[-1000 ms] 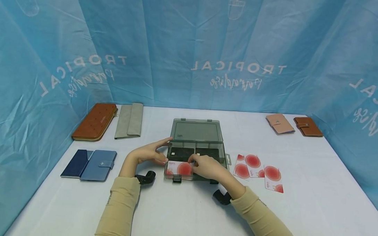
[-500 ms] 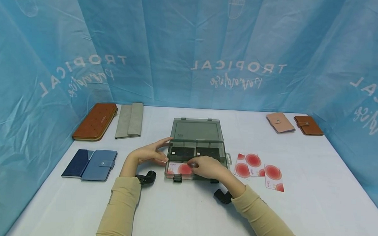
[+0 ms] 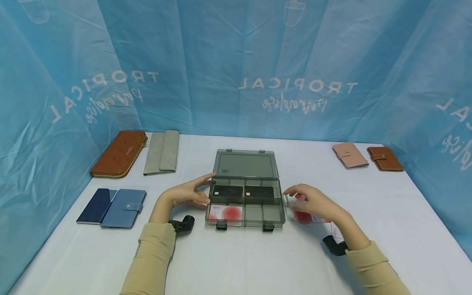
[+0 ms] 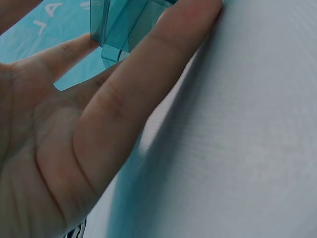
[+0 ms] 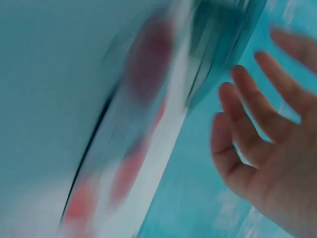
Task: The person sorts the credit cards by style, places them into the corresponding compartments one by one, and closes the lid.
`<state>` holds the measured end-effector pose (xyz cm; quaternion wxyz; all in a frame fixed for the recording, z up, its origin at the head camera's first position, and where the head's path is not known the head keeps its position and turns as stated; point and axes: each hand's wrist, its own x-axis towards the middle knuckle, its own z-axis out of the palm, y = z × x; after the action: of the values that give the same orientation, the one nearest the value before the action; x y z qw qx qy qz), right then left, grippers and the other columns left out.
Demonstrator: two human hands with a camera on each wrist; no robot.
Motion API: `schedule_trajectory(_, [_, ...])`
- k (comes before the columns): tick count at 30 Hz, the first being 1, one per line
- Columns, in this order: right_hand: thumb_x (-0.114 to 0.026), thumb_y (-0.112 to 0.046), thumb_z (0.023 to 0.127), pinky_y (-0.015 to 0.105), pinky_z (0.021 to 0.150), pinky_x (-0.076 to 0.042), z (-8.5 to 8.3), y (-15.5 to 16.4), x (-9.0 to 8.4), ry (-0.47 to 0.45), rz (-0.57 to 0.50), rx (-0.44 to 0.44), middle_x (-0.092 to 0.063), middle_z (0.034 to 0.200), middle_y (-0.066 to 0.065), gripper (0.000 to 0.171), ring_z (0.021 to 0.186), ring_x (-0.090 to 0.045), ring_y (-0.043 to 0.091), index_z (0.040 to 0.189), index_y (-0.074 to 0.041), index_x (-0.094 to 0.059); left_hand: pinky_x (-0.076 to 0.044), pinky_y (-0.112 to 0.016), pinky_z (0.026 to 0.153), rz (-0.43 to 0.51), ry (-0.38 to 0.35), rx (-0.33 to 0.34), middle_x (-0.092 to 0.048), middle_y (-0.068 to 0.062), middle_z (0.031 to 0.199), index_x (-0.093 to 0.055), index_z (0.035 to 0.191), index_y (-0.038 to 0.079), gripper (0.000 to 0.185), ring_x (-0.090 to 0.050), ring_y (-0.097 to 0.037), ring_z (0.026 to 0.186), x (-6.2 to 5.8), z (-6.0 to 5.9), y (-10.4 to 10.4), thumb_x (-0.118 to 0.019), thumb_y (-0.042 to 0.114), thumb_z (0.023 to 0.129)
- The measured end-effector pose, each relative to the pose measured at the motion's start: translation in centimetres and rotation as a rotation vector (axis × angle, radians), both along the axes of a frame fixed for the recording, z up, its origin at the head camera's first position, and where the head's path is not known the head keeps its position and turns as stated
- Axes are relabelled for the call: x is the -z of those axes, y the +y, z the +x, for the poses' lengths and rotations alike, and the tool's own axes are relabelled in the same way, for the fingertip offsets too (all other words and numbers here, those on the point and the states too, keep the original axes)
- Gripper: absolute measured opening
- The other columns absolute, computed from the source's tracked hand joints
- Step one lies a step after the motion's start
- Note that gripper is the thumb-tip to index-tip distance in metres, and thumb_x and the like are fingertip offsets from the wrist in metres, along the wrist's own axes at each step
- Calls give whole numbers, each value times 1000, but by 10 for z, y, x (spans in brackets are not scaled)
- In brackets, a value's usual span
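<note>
A clear grey-green plastic box lies on the white table with its lid folded back. Its two rear compartments each hold a black card; a red-and-white card lies in the front left one. My left hand rests against the box's left side, thumb and fingertips spread along the wall; in the left wrist view its fingers reach the box. Right of the box, my right hand hovers over red-and-white cards, partly hiding them. Its fingers are loosely bent with nothing between them in the right wrist view.
At the left are a brown zip wallet, a grey folded wallet and an unfolded blue wallet. A pink wallet and a small brown wallet lie back right. Blue curtain surrounds the table.
My right hand has left the card in the front left compartment and moved right, out of the box, to over the loose cards. The left hand stays at the box's side.
</note>
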<state>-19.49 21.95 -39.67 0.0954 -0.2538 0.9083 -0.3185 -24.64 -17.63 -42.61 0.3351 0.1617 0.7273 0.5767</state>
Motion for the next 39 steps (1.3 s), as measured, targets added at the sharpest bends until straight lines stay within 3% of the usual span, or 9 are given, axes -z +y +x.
schedule_trajectory(4, [-79,-13,71,58,88,-43,-2,32,5,-34,195,57,-50,124,19,65,110,-45,37,129,-9,-51,-53,-40,84,2,-2,2,-2,-21,152,-6,151,22,94,-63,-21,89,0,0,0,-67,4,82])
schedule_trajectory(8, [-84,-18,63,65,87,-36,-2,45,8,-48,348,109,-44,129,23,79,113,-39,44,132,-13,-48,-53,-40,84,5,-3,7,-2,-21,152,-6,151,22,94,-62,-21,88,0,0,0,-67,4,82])
schedule_trajectory(13, [-86,-22,59,63,85,-36,-5,48,11,-20,393,129,-43,126,23,87,112,-38,44,135,-11,-45,-53,-40,84,13,-3,11,-2,-21,152,-6,151,22,95,-62,-21,88,1,0,0,-68,5,81])
schedule_trajectory(18, [-89,-27,54,59,82,-35,-12,46,12,106,401,184,-43,119,24,90,109,-37,42,131,-4,-48,-53,-40,84,11,-5,11,-2,-20,152,-6,151,22,95,-62,-20,87,2,0,0,-68,5,81])
schedule_trajectory(22, [-87,-21,59,57,85,-41,-17,44,10,199,336,241,-43,118,26,75,107,-38,42,122,-1,-53,-53,-40,84,1,-4,9,-1,-20,153,-6,151,23,95,-62,-20,87,0,1,0,-68,5,81])
schedule_trajectory(26, [-78,-8,72,54,82,-48,-18,45,1,207,256,282,-56,111,22,48,102,-45,39,115,-1,-59,-53,-40,84,5,-1,6,0,-21,152,-5,151,22,95,-62,-20,87,-1,1,0,-67,4,82])
schedule_trajectory(31, [-61,-5,87,51,84,-49,-16,46,-16,100,80,368,-62,102,20,25,94,-54,34,111,2,-60,-53,-40,84,12,-2,7,-1,-21,152,-5,151,22,95,-62,-19,86,1,1,-1,-67,4,82])
schedule_trajectory(36, [-57,-17,92,46,83,-48,-10,37,-30,-33,-128,460,-57,109,22,31,96,-52,32,117,1,-54,-53,-40,85,10,1,9,0,-21,152,-5,151,22,95,-62,-19,86,1,0,-1,-68,4,82])
schedule_trajectory(39, [-58,-17,91,40,81,-46,-6,26,-35,-85,-240,446,-57,104,20,32,93,-52,30,119,-2,-52,-52,-40,85,6,-1,7,0,-20,152,-5,151,23,96,-62,-19,86,1,0,0,-68,4,81])
